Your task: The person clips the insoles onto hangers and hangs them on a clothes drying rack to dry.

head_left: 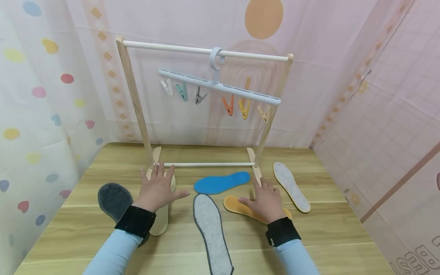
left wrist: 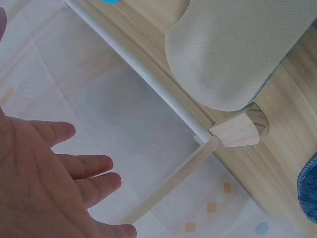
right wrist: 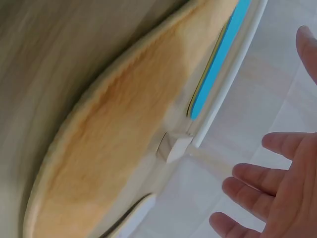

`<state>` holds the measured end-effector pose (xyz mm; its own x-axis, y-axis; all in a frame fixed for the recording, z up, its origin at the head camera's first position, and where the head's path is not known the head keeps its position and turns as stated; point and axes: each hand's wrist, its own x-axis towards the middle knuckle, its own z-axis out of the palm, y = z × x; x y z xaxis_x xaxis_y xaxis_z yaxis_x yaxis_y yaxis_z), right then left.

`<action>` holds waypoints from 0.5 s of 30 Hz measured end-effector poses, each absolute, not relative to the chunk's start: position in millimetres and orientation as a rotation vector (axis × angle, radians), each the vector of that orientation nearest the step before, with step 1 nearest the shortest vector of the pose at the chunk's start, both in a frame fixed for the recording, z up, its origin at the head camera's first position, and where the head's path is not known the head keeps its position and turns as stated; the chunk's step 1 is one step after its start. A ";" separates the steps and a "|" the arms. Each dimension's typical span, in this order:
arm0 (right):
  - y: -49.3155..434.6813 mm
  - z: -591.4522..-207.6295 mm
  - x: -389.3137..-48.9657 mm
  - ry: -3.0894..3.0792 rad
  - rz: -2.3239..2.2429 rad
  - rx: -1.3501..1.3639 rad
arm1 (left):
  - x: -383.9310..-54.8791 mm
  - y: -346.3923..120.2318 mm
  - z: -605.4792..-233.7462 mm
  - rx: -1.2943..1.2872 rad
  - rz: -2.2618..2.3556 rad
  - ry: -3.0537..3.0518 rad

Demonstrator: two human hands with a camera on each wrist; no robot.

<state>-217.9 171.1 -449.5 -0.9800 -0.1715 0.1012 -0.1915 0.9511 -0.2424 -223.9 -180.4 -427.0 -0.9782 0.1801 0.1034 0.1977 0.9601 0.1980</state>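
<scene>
1. Left hand (head_left: 158, 189): fingers straight, widely spread, grasping nothing; above cream insole (head_left: 160, 221), whose near end shows below the palm.
2. Right hand (head_left: 266, 200): fingers extended, thumb apart, grasping nothing; above orange insole (head_left: 235, 205), visible on both sides of it.
3. Blue insole (head_left: 221, 183): between the hands; rounded end near left thumb, other end near right fingertips.
4. Grey insole, dark-edged (head_left: 213, 233): between the forearms, bare worktop (head_left: 178, 248) along either side; far end just beside the blue insole, contact uncertain.
5. Dark insole (head_left: 114, 200): left of left hand, partly hidden by the wrist; room between its outer side and the worktop's left edge.
6. Pale insole, yellow-edged (head_left: 291, 187): right of right hand, slanting, well inside the right edge.
7. Wooden rack (head_left: 135, 99): beyond both hands, feet near fingertips; pale blue hanger (head_left: 220, 84) hooked on its top bar.
</scene>
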 end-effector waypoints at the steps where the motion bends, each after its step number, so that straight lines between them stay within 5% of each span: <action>1: 169.2 -450.4 -217.4 -3.023 0.395 0.290 | -223.8 -180.3 -427.2 -0.293 -0.317 -3.031; 15: 138.7 -458.1 -209.5 -2.982 0.396 0.423 | -221.2 -174.9 -425.4 -0.307 -0.285 -3.012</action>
<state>-209.5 138.7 -458.1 -0.9559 -0.2589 0.1383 -0.2860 0.9275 -0.2406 -221.2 -174.9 -425.4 -0.9746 0.1901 0.1182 0.2089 0.9622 0.1748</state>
